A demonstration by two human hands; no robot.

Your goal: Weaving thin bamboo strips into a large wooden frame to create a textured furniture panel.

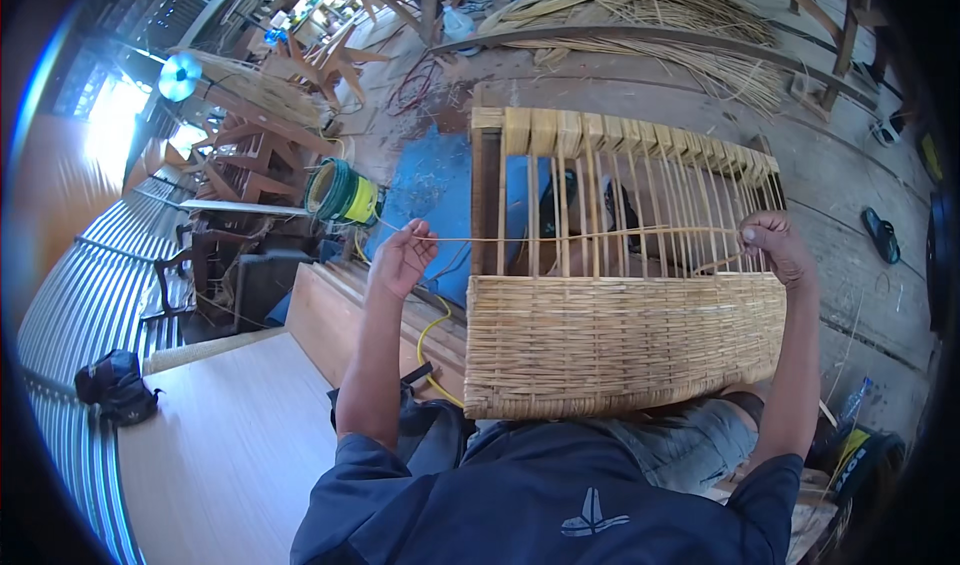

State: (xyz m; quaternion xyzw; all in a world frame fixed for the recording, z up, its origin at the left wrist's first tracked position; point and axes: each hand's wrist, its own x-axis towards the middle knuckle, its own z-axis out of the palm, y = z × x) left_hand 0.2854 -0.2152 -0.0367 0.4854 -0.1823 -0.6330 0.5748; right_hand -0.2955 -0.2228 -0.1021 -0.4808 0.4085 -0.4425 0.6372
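Note:
A partly woven rattan panel [620, 335] on a wooden frame lies across my lap. Its near half is closely woven, while bare upright rods [590, 200] span the far half up to a wrapped bar [630, 135]. A long thin rattan strip [560, 238] stretches nearly level across the rods. My left hand [405, 255] pinches the strip left of the frame. At the right edge, just above the woven part, my right hand [768, 245] has its fingers closed on the strip's other stretch.
A green and yellow bucket [345, 193] stands left of the frame by a blue sheet [420, 180]. Bundles of long strips [640, 15] lie on the far floor behind a wooden beam [660, 37]. A pale board [220, 435] is at lower left, a sandal [881, 235] at right.

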